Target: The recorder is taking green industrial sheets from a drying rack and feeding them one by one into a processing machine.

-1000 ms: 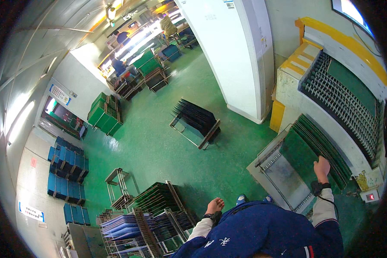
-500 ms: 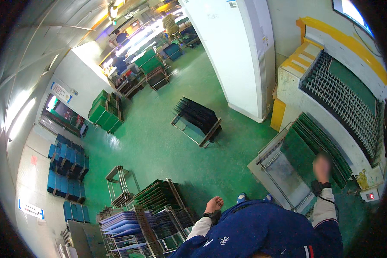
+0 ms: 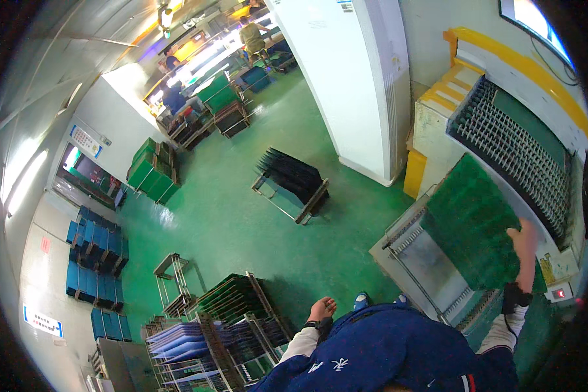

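Currently the right hand (image 3: 522, 240), motion-blurred, is at the right edge of a large green board (image 3: 473, 228), fingers spread; cannot tell whether they are closed on it. The left hand (image 3: 323, 308) hangs near the body, fingers loosely curled, nothing seen in it; how tightly it is curled cannot be told. Board lies over the right side of a metal rack (image 3: 438, 261), the side toward the roller machine; bare grey plate shows along the rack's left edge. Two toothed strips visible on the rack, one near its upper edge, one near its lower edge.

Count, outward: one roller machine (image 3: 509, 157) with yellow trim, one small box with a red light (image 3: 559, 293) near its lower corner, two blue shoes (image 3: 360, 301), one tall white cabinet (image 3: 356, 85). Floor (image 3: 222, 222) is glossy green, carrying one rack of black boards (image 3: 291, 173) mid-room and one bare metal frame (image 3: 171, 282). Lower left: green boards (image 3: 232, 297) and lilac sheets (image 3: 183, 336) racked in layers, too tight to count. Left wall: at least four blue stacks (image 3: 95, 281). Farther: one big green stack (image 3: 153, 170), and at least three people (image 3: 251, 38) at a brightly lit bench (image 3: 209, 59).
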Action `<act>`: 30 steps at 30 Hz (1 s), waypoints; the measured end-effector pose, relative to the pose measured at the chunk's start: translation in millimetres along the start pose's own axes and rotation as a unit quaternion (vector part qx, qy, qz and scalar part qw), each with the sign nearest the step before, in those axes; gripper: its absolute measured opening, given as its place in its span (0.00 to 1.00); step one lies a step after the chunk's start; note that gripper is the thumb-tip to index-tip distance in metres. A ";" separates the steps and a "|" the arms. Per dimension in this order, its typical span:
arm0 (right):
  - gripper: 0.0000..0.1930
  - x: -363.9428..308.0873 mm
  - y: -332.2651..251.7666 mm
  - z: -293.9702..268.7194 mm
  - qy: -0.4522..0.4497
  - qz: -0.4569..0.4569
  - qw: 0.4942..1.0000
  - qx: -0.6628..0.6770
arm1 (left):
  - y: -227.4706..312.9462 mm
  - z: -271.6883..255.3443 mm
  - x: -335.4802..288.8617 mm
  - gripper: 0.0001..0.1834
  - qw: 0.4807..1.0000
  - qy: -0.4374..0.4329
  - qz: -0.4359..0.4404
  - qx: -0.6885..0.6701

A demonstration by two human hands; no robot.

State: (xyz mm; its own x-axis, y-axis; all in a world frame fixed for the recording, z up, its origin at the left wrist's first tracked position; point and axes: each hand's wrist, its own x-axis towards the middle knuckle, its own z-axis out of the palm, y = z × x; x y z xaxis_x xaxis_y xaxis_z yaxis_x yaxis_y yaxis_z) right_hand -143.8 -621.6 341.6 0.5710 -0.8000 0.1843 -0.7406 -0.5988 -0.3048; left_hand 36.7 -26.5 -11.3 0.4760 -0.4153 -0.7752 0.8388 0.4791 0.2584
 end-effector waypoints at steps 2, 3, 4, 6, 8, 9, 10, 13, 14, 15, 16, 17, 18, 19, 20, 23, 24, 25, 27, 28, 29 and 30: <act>0.20 -0.5 19.4 -21.4 0.017 0.015 0.995 0.094 | -0.1 14.0 3.1 0.05 0.999 0.031 -0.006 0.017; 0.19 5.1 43.6 -18.4 -0.050 0.041 0.954 0.293 | -0.6 20.3 3.6 0.05 0.997 0.066 -0.007 0.031; 0.19 5.1 51.7 -17.6 -0.051 0.040 0.954 0.293 | -1.0 18.1 4.8 0.05 0.997 0.066 -0.007 0.029; 0.20 -1.5 66.4 -15.7 0.010 0.106 0.873 0.475 | 2.1 15.0 8.1 0.05 0.998 0.050 -0.008 0.026; 0.19 -20.0 80.1 -3.6 0.074 0.102 0.869 0.478 | 2.8 14.3 14.6 0.05 0.999 0.035 -0.014 0.032; 0.18 -25.6 80.6 -2.7 0.087 0.136 0.822 0.546 | 3.9 12.6 15.5 0.05 0.999 0.023 -0.015 0.036; 0.17 -34.6 71.1 -10.2 0.110 0.170 0.769 0.607 | 2.9 15.6 16.7 0.05 0.998 0.019 -0.031 0.045; 0.10 -26.7 90.9 0.3 0.101 0.272 0.644 0.708 | 5.9 26.9 22.2 0.07 0.998 -0.020 -0.054 0.038; 0.08 -18.8 121.2 20.5 0.099 0.292 0.640 0.704 | 5.3 22.2 23.1 0.08 0.998 -0.038 -0.058 0.011; 0.08 -6.5 109.5 31.2 0.073 0.273 0.609 0.741 | 12.2 -0.7 23.4 0.08 0.988 -0.119 -0.092 -0.030; 0.09 -1.4 88.1 30.7 0.058 0.237 0.565 0.788 | 9.5 -1.6 24.0 0.08 0.987 -0.120 -0.110 -0.016; 0.11 -1.7 79.4 25.6 0.052 0.207 0.532 0.819 | 6.5 5.6 21.4 0.07 0.993 -0.076 -0.092 -0.007; 0.13 -0.8 72.8 23.3 0.047 0.182 0.507 0.841 | 5.7 13.0 13.9 0.06 0.997 -0.032 -0.066 0.003; 0.13 2.6 94.1 32.6 0.055 0.229 0.500 0.833 | 0.0 28.8 6.5 0.06 0.998 0.010 -0.033 0.050; 0.13 0.8 95.0 34.3 0.071 0.234 0.497 0.832 | 0.4 38.4 -1.8 0.06 0.997 0.008 -0.042 0.065; 0.10 3.1 74.9 36.0 0.133 0.226 0.464 0.846 | 4.1 54.2 -13.1 0.06 0.987 -0.009 -0.058 0.149; 0.09 5.1 77.4 40.7 0.133 0.241 0.442 0.854 | 2.5 58.2 -13.6 0.06 0.986 -0.012 -0.060 0.155; 0.09 7.6 81.3 48.1 0.131 0.256 0.419 0.862 | 0.4 61.8 -15.8 0.07 0.992 0.038 -0.051 0.109; 0.08 15.6 94.9 64.0 0.131 0.261 0.418 0.860 | 0.1 61.9 -16.1 0.08 0.993 0.087 -0.043 0.068; 0.08 21.6 104.0 73.7 0.126 0.265 0.419 0.860 | -0.2 63.4 -16.2 0.09 0.993 0.071 -0.043 0.078; 0.09 25.7 112.1 79.0 0.129 0.252 0.433 0.856 | -0.6 60.3 -12.8 0.09 0.994 0.054 -0.045 0.089; 0.09 29.4 121.0 83.6 0.134 0.239 0.446 0.852 | -0.3 57.5 -9.2 0.09 0.993 0.051 -0.050 0.094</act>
State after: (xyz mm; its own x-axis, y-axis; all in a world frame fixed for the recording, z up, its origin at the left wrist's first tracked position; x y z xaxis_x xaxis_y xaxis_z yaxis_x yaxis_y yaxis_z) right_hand -187.1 -714.4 232.0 0.2606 -0.9333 -0.2471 0.7191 0.3584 -0.5953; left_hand 47.3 -67.2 28.9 0.3665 -0.3682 -0.8545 0.9198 0.2820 0.2730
